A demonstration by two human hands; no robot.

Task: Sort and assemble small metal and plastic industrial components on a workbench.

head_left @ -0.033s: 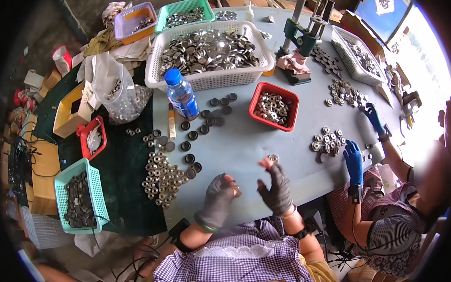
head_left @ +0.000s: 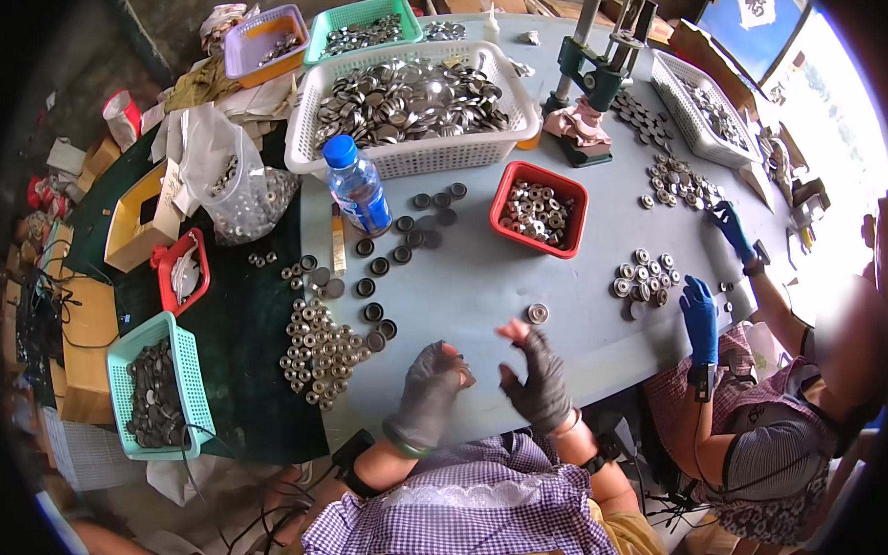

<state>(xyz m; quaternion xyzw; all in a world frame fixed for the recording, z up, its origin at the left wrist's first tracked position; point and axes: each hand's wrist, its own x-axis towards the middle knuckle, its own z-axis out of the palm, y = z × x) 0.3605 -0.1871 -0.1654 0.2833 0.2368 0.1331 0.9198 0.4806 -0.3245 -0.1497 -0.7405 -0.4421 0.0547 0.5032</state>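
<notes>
My left hand (head_left: pixel 430 393), in a dark fingerless glove, is over the near part of the grey table (head_left: pixel 445 297). Its fingers curl in toward the thumb, and what they hold, if anything, is hidden. Beside it my right hand (head_left: pixel 538 384), gloved alike, has its thumb and fingers apart with nothing in them. Just beyond its fingertips lies one round metal part (head_left: pixel 537 313) with a pale centre. A pile of small metal rings (head_left: pixel 319 352) spreads to the left of my left hand. Between pile and hand lie several dark round caps (head_left: pixel 373 312).
A red tub (head_left: pixel 539 211) of metal parts stands ahead, behind it a white basket (head_left: pixel 415 159) of metal discs. A water bottle (head_left: pixel 361 187) and a green hand press (head_left: pixel 584 77) stand upright. At right, a co-worker's blue-gloved hands (head_left: pixel 698 322) are by another pile (head_left: pixel 645 280).
My right hand has drawn back slightly left and toward me, so the single round metal part beyond its fingertips shows fully. My left hand stays in place.
</notes>
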